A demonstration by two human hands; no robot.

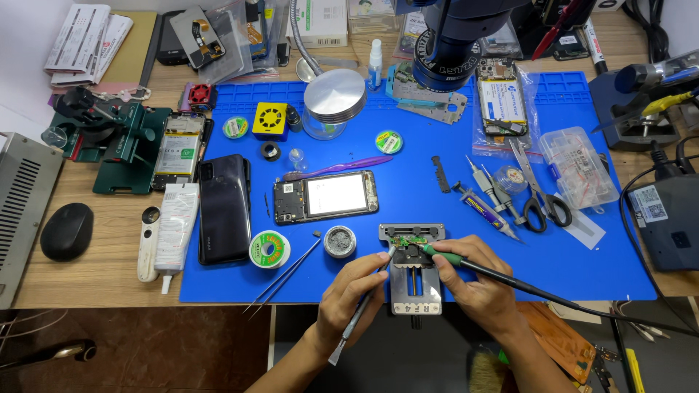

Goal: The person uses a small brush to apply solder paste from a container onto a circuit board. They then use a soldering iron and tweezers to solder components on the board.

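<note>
Head view | left hand (354, 290) grips tweezers (362, 309) | right hand (477, 280) grips soldering iron (466, 263) | small board (406, 242) clamped in holder (413, 273), soldering apparently midway

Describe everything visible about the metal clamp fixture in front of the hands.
The silver metal clamp fixture lies flat at the near edge of the blue rubber work mat. It has a wide top bar, a narrower body with two parallel slots, and a lettered plate at its foot. A small green circuit board is held in the top bar. The left hand rests against its left side with grey tweezers; the right hand brings a green-gripped soldering iron to the board.
</note>
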